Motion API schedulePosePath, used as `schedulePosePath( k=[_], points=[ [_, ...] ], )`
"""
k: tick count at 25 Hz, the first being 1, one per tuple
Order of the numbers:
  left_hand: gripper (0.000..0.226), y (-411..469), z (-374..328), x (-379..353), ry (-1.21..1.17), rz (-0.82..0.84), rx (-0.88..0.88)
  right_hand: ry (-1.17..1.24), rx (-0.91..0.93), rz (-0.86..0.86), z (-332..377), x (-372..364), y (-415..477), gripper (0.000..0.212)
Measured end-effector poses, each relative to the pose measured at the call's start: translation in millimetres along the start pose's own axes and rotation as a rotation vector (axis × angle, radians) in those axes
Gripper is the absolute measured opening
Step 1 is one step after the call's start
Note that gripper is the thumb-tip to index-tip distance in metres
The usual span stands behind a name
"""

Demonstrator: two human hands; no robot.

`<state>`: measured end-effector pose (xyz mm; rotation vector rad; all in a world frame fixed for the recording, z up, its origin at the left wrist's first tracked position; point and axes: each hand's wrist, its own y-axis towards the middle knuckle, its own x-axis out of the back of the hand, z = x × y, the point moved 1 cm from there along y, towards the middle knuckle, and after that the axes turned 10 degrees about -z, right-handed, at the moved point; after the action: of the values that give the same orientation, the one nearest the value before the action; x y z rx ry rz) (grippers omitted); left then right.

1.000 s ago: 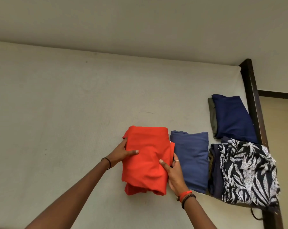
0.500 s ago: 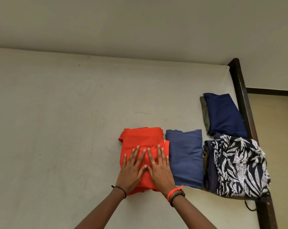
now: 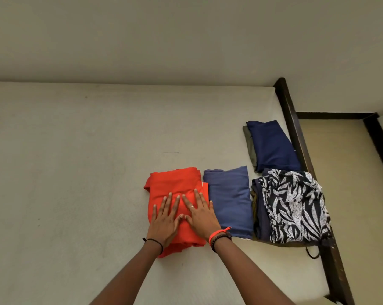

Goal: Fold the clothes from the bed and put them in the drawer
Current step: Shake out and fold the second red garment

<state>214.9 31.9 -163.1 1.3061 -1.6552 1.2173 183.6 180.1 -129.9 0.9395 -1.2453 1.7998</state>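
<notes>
A folded orange garment [image 3: 173, 183] lies on the pale bed sheet [image 3: 76, 172]. My left hand [image 3: 164, 219] and my right hand [image 3: 200, 215] press flat on its near half, fingers straight and spread, thumbs almost touching. Right beside it sits a folded grey-blue garment [image 3: 230, 199]. Further right lies a black-and-white leaf-print garment [image 3: 294, 205] on top of darker folded clothes. Behind that rests a folded navy garment [image 3: 272, 146] over an olive one [image 3: 250, 146]. No drawer is in view.
The dark wooden bed frame [image 3: 296, 128] runs along the bed's right edge, with tan floor [image 3: 340, 161] beyond it. A plain wall stands behind the bed. A dark cord [image 3: 311, 254] hangs off the sheet's right edge below the leaf-print pile.
One second ago both hands held the orange garment by its sides, lifted. It now lies on the sheet with both palms flat on it; the view has shifted slightly.
</notes>
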Motion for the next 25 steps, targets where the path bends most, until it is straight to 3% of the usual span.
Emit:
schedulePosePath(
  k=[4,9,13,19,22,25],
  points=[
    [0.077,0.0,-8.9,14.1,-0.025,0.034,-0.022,0.136,-0.078,-0.044,-10.0,18.4,-17.2,0.061],
    [0.066,1.3,-48.9,29.0,-0.001,0.105,-0.099,0.290,-0.268,-0.123,-51.0,36.3,-57.4,0.057],
    [0.079,3.1,-97.4,44.5,-0.054,0.109,-0.190,0.448,-0.405,-0.227,-85.6,48.9,-75.7,0.055],
    [0.070,14.0,-157.7,17.0,-0.169,0.121,-0.255,0.589,-0.614,-0.250,-131.7,47.3,-61.9,0.055],
    [0.071,29.1,-184.5,-6.3,-0.291,0.125,-0.176,0.693,-0.676,-0.234,-153.2,38.3,-39.1,0.055],
    [0.075,44.4,-201.2,-27.5,-0.490,0.089,0.085,0.819,-0.725,-0.179,-170.0,23.5,-13.8,0.055]
  ],
)
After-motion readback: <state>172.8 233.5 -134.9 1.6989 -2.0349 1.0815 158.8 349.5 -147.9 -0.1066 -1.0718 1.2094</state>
